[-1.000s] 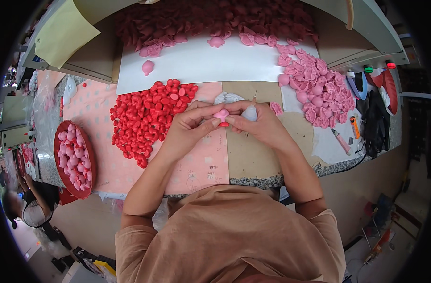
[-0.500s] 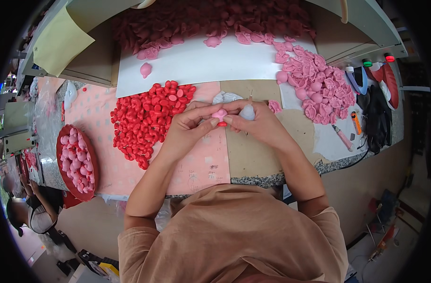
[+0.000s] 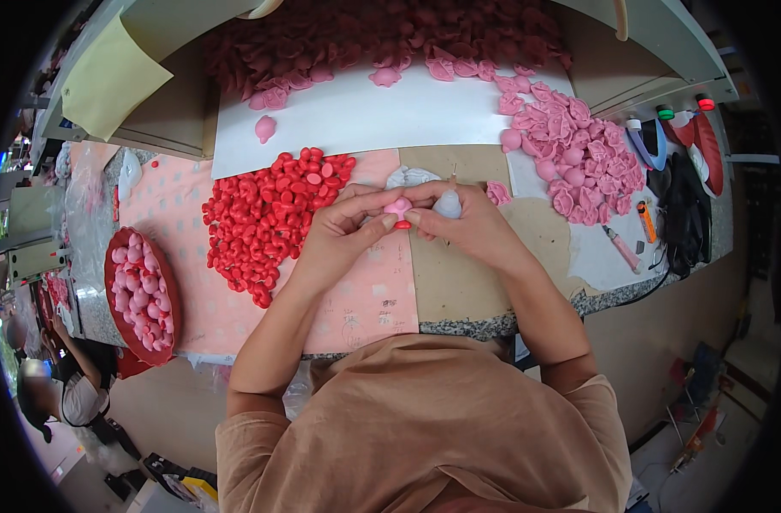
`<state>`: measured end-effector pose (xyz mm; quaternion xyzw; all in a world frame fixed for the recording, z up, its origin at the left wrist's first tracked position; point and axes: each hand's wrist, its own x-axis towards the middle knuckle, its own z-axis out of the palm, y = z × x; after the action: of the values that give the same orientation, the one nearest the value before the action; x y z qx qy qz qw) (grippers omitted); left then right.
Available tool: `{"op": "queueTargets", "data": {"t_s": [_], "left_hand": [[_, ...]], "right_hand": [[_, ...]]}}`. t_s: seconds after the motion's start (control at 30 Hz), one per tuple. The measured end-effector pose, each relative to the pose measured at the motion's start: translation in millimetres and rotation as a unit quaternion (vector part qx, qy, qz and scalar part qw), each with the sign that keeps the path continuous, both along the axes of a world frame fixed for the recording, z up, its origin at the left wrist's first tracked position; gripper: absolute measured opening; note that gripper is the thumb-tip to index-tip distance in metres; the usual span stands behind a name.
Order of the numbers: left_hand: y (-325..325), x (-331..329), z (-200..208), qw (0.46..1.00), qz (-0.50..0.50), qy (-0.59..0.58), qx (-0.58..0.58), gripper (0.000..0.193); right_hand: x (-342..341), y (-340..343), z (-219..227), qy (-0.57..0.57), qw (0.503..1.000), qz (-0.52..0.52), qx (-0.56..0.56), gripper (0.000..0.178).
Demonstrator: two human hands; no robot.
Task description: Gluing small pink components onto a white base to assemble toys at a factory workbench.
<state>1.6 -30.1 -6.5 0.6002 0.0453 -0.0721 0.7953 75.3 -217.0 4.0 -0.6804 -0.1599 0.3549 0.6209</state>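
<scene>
In front of my chest my two hands meet over a small pink rubbery piece with a glossy red piece against its lower side. My left hand pinches the pink piece between thumb and fingers. The thumb and fingertips of my right hand press at the same two pieces. Tucked in that right hand is a translucent squeeze bottle with a thin needle tip pointing away from me. Fingers cover much of both small pieces, so how they join is hidden.
A heap of red pieces lies left of my hands. Beyond it stands a red bowl of pink-and-red pieces. Pink shells pile up at right, near an orange cutter and a tube. A co-worker is at far left.
Both hands keep their hold and place, with hardly any visible motion. At far left the co-worker has shifted slightly.
</scene>
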Motion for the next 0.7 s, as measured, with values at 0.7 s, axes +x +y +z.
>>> {"op": "queueTargets", "data": {"t_s": [0.7], "left_hand": [[0.7, -0.2, -0.8, 1.000, 0.000, -0.009, 0.014, 0.030]], "right_hand": [[-1.2, 1.5, -2.6, 0.006, 1.000, -0.008, 0.010, 0.025]]}}
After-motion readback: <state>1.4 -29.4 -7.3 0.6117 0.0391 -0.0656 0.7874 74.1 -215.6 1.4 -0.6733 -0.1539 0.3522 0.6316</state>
